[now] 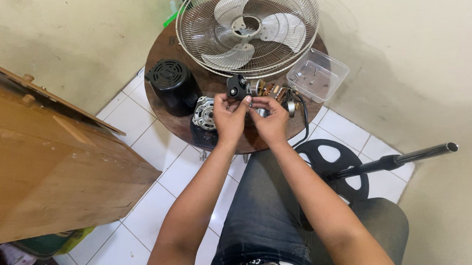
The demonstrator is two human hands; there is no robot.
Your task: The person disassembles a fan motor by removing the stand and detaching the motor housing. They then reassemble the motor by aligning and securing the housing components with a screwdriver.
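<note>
Both my hands meet over the near edge of a small round wooden table (168, 49). My left hand (229, 115) and my right hand (269, 119) pinch a fan motor assembly (258, 89) between the fingertips. It has a black gear housing on its left end, copper windings in the middle and a black cable leaving its right end. A silver motor end cap (204, 113) lies just left of my left hand.
A white fan grille with blades (248, 31) rests at the table's back. A black motor cover (171, 83) stands left, a clear plastic tray of screws (318, 75) right. A black fan base with pole (350, 165) lies on the tiled floor. A wooden cabinet (46, 167) fills the left.
</note>
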